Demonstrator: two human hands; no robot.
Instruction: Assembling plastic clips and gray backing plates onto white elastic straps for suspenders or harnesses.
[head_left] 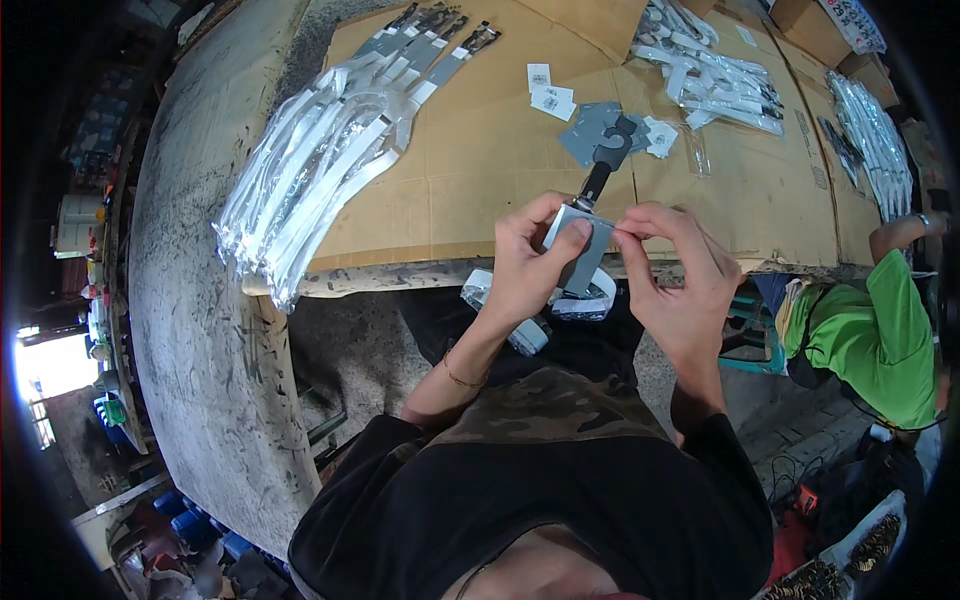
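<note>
My left hand is closed round a grey card, thumb pressed on its face. A black strap-like piece with a rounded, hook-like end sticks out beyond the card's far edge over the cardboard. Close to the card's upper right corner, my right hand pinches thumb and forefinger together; what lies between them is too small to make out. Below the card, a pale strap in clear plastic loops down over my lap, partly hidden by the card and my left hand.
Plastic-wrapped white straps with grey cards lie in a pile at left on the cardboard. Another pile is at back right. Loose grey cards and white labels lie ahead. A person in green works at right.
</note>
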